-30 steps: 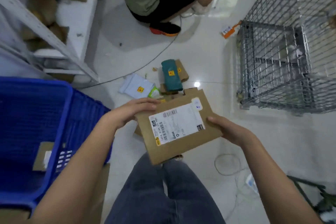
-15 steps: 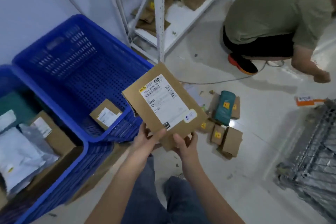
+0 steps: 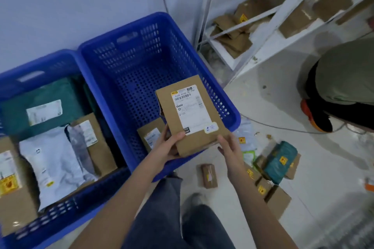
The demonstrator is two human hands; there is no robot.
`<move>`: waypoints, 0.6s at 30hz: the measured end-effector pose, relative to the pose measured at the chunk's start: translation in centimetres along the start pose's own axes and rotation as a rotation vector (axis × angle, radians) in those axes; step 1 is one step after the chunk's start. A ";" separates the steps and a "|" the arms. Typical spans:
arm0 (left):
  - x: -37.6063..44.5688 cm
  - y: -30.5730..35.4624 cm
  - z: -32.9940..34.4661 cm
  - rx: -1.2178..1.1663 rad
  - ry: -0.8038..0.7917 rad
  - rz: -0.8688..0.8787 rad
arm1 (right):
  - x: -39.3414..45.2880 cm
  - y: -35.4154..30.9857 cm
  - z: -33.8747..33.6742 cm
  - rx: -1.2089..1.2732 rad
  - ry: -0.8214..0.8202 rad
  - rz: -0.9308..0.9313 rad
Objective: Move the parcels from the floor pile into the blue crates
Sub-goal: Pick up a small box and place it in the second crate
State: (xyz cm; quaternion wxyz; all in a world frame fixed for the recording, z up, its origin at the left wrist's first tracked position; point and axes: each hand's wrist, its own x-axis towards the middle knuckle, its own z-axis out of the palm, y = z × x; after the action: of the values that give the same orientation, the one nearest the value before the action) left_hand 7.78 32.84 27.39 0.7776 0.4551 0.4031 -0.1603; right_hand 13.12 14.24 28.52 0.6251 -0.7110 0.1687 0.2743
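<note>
- Brown parcel (image 3: 192, 115), label up, hangs over the near-right corner of the right blue crate (image 3: 141, 62).
- Left hand (image 3: 168, 147) grips its 7 o'clock corner.
- Right hand (image 3: 230, 147), fingers straight, touches its 5 o'clock edge.
- Floor pile (image 3: 271, 170) lies at 4 o'clock.

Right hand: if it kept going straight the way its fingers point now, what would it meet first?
The right hand already touches the cardboard parcel at its lower right corner. Past that, probably the near wall of the blue crate, though depth is unclear.
</note>
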 end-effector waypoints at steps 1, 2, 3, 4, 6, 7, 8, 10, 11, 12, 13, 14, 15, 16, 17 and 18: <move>0.8 0.4 -0.8 -0.008 0.014 -0.013 | 1.1 -0.6 0.5 -0.103 -0.045 -0.006; 1.5 0.7 -1.7 -0.022 0.037 -0.025 | 2.2 -1.0 1.1 -0.194 -0.091 -0.013; 2.3 0.8 -2.7 -0.040 0.064 -0.033 | 3.3 -1.3 1.8 -0.265 -0.132 -0.020; 3.1 0.9 -3.6 -0.058 0.089 -0.044 | 4.5 -1.5 2.6 -0.323 -0.171 -0.017; 4.2 0.6 -5.4 -0.083 0.124 -0.075 | 6.5 -1.5 4.3 -0.408 -0.273 0.030; 4.6 0.3 -6.2 -0.091 0.135 -0.087 | 7.3 -1.2 5.2 -0.446 -0.331 0.059; 4.9 0.0 -6.9 -0.099 0.149 -0.098 | 8.0 -0.7 6.0 -0.488 -0.384 0.083; 5.5 -1.1 -7.7 -0.077 0.204 -0.114 | 9.1 0.6 7.3 -0.562 -0.465 0.117; 5.9 -1.7 -7.9 -0.034 0.246 -0.118 | 9.7 1.3 7.8 -0.595 -0.491 0.131; 6.2 -2.3 -7.8 0.028 0.291 -0.123 | 10.1 2.1 8.1 -0.626 -0.511 0.146; 6.4 -2.9 -7.5 0.085 0.333 -0.132 | 10.6 2.9 8.3 -0.656 -0.526 0.164; 6.6 -3.6 -7.1 0.121 0.368 -0.136 | 10.9 3.6 8.5 -0.683 -0.544 0.183; 6.9 -4.1 -6.6 0.145 0.401 -0.127 | 11.3 4.3 8.6 -0.715 -0.565 0.205; 7.2 -4.7 -6.3 0.164 0.438 -0.106 | 11.8 4.9 8.8 -0.750 -0.587 0.228; 7.7 -5.4 -6.3 0.168 0.483 -0.083 | 12.2 5.6 9.1 -0.788 -0.609 0.243; 8.2 -6.0 -6.4 0.147 0.533 -0.068 | 12.7 6.2 9.5 -0.824 -0.632 0.241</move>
State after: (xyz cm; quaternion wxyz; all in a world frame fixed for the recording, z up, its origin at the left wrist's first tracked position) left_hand 6.12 35.90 15.90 0.6032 0.5227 0.5958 -0.0894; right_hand 17.86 23.85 15.34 0.2782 -0.7560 -0.0690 0.5885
